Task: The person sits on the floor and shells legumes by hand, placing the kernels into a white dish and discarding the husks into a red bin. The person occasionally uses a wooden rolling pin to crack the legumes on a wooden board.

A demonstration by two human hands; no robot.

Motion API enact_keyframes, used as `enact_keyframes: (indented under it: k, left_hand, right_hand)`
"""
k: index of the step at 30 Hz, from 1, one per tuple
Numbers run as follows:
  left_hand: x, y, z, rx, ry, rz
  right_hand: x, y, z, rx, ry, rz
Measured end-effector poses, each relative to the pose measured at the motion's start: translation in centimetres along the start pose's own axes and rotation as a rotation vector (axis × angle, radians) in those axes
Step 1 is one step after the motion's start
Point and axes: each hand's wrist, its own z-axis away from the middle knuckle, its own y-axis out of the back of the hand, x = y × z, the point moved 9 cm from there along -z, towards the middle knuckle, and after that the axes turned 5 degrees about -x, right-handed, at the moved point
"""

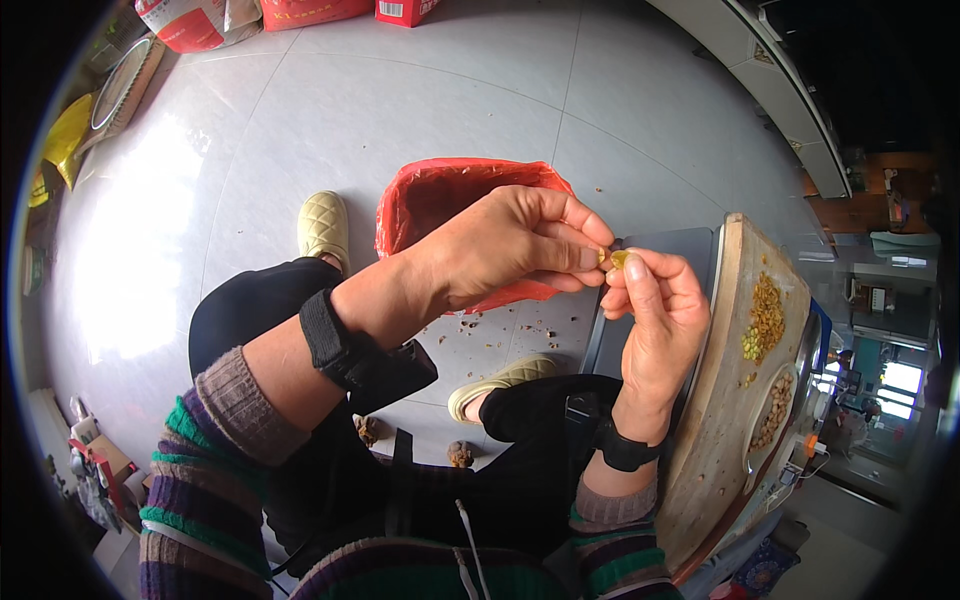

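Observation:
My left hand (pixel 536 247) pinches a small yellowish piece (pixel 601 256) between thumb and forefinger. Close beside it, the thumb and forefinger of my right hand (pixel 660 315) grip a yellow-green kernel piece (pixel 620 259). Both hands are raised in front of me, fingertips almost meeting. Below my left hand stands a bin lined with a red plastic bag (pixel 409 196), partly hidden by the hand and forearm. On the wooden board (pixel 712 405) to my right lies a heap of yellow and green kernels (pixel 766 319). Nearer me on that board, a pale bowl holds small round tan nuts or seeds (pixel 775 409).
Brown shell bits (pixel 551 334) are scattered on the grey tiled floor (pixel 450 105) around the bin. A dark grey panel (pixel 667 247) stands beside the board. Sacks (pixel 315 11) and a red box (pixel 405 10) sit at the far edge. My feet in quilted shoes (pixel 324 225) flank the bin.

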Motion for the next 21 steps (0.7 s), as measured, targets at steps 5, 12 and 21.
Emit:
enact_keyframes:
  k: [5,12,21]
  left_hand:
    - [0.1,1.1,-0.1,0.069,-0.078,-0.132]
    - [2.0,1.0,0.5,0.188,-0.218,-0.676]
    - [0.9,0.2,0.4,0.132,-0.023,-0.301]
  right_hand:
    - [0.0,0.1,0.0,0.008,-0.011,0.01]
    - [-0.3,-0.1,0.0,0.006,0.009,0.047]
    - [-0.7,-0.7,0.5,0.042,0.135,0.267]
